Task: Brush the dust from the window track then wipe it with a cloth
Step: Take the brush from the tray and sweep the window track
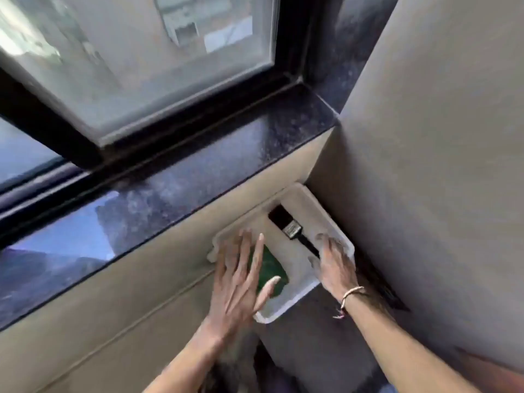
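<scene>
Left hand (241,282) spread open over a green cloth (272,272) in a white tray (300,296); at 3 o'clock, right hand (336,268) grips a paintbrush (292,229) handle.

Below the dark stone sill (226,154) and window track (158,148), a white tray (309,199) holds a black brush (289,226) and a green cloth (270,272). The left hand (241,282) hovers spread over the cloth; the right hand (334,265) rests at the tray's right edge, on the brush handle.

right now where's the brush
In the head view the brush lies in the white tray below the sill, lower right, its handle running under the right hand, right of the green cloth.
</scene>
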### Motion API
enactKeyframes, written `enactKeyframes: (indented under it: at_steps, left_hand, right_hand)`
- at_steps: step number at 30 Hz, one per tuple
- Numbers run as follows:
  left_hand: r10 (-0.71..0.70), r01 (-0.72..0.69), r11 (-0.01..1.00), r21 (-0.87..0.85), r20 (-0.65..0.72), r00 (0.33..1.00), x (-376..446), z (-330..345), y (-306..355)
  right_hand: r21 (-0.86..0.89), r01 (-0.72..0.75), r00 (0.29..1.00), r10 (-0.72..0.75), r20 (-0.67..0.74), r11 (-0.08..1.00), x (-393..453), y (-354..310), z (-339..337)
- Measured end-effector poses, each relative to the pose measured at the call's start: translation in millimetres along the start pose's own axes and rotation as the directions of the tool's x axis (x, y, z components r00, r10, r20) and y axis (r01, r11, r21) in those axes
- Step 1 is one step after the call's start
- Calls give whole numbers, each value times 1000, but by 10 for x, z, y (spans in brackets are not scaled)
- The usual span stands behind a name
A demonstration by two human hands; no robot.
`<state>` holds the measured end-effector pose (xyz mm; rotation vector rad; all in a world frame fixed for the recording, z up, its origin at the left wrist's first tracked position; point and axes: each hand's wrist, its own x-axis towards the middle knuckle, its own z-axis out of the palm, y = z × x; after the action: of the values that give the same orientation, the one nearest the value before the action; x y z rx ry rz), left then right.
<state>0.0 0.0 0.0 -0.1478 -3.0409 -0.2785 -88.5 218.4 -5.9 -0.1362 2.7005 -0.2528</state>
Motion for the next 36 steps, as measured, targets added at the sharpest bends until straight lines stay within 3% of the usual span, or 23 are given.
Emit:
enactKeyframes:
  at_steps: [3, 7, 12, 14, 18, 21, 25, 30, 33, 36]
  left_hand:
    - [-104, 100, 994, 46, 102, 989, 46, 520, -134]
    - [-113, 110, 994, 22, 193, 975, 40, 912, -165]
    - [-104, 92, 993, 72, 187, 977, 45, 649, -183]
    - [-57, 47, 997, 63, 166, 984, 61, 430, -177]
    - [52, -52, 998, 29, 3, 999, 93, -240, -191]
    - [114, -111, 993, 25, -211, 971, 41, -870, -308]
    - [7, 2, 1000, 26, -374, 928, -319, -1574, -913]
    - [-286, 345, 936, 75, -410, 866, -1147, -2161, -2092]
    - [-427, 487, 870, 85, -367, 827, -1579, -2286, -2665]
    - [-481, 528, 845, 90, -305, 822, -1786, -2302, -3060]
  right_hand:
    - [-74, -15, 1000, 14, -10, 997, 250, 56, 255]
    - [-81, 19, 1000, -19, -10, 997, 418, 100, 375]
    - [10, -33, 993, 31, 110, 999, 464, 139, 201]
    - [47, -71, 994, 67, 87, 996, 414, 138, 10]
    - [123, -175, 979, 187, -86, 977, 142, -82, -590]
    - [262, -150, 951, 212, -225, 953, -134, -335, -1039]
    - [451, -7, 914, 190, -360, 892, -603, -890, -1423]
    - [704, 223, 895, 144, -421, 674, -1096, -2096, -1633]
    - [830, 405, 905, -39, -424, 382, -1311, -3105, -1723]
    - [901, 425, 896, -186, -404, 90, -1354, -4096, -1813]
